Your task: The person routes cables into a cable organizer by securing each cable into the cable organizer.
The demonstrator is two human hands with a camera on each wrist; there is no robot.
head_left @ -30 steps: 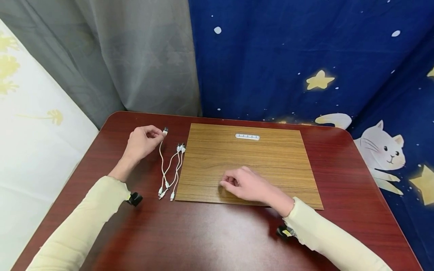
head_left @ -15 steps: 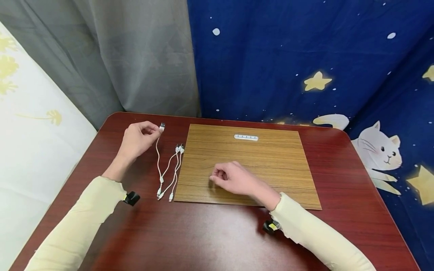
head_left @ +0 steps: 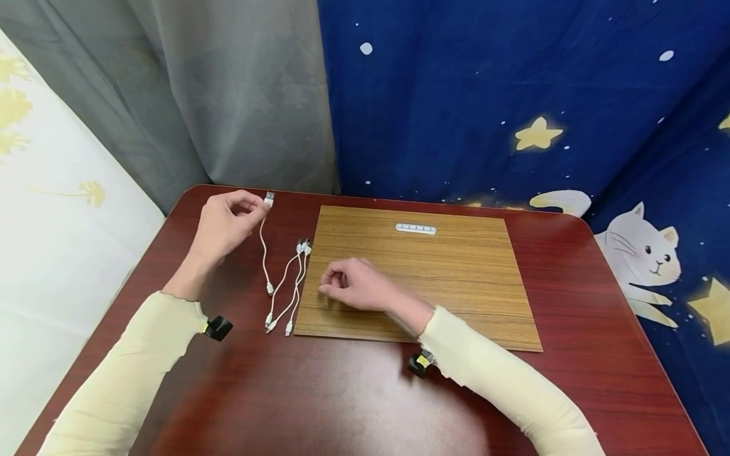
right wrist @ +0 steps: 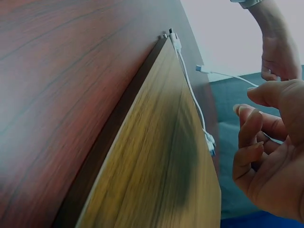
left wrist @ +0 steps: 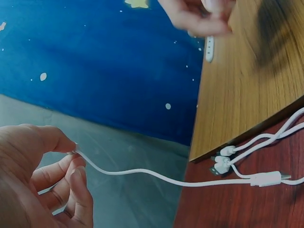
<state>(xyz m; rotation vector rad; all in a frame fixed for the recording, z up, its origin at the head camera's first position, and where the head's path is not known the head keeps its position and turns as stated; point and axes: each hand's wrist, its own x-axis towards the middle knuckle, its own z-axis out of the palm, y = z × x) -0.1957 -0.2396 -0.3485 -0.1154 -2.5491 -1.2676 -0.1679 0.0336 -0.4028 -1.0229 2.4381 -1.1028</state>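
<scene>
My left hand (head_left: 221, 223) pinches a short white USB charging cable (head_left: 264, 250) just below its USB-A plug (head_left: 269, 198), which sticks up past the fingertips. The cable hangs down and its lower plug (left wrist: 266, 179) dangles above the red-brown table. My right hand (head_left: 360, 285) hovers over the left part of the wood-grain board (head_left: 445, 285), fingers loosely bent, thumb and forefinger apart with nothing between them in the right wrist view. Several similar white cables (head_left: 297, 288) lie bunched along the board's left edge.
A white strip with several slots (head_left: 416, 228) lies near the board's far edge. The table (head_left: 353, 392) ends at grey (head_left: 256, 95) and blue curtains (head_left: 456, 95). A dark wrist camera (head_left: 218, 328) sits below the left cuff, another (head_left: 419, 364) below the right.
My left hand has lifted the cable up and away to the left, pulling its lower plug clear of the other cables. The right hand has moved left across the board.
</scene>
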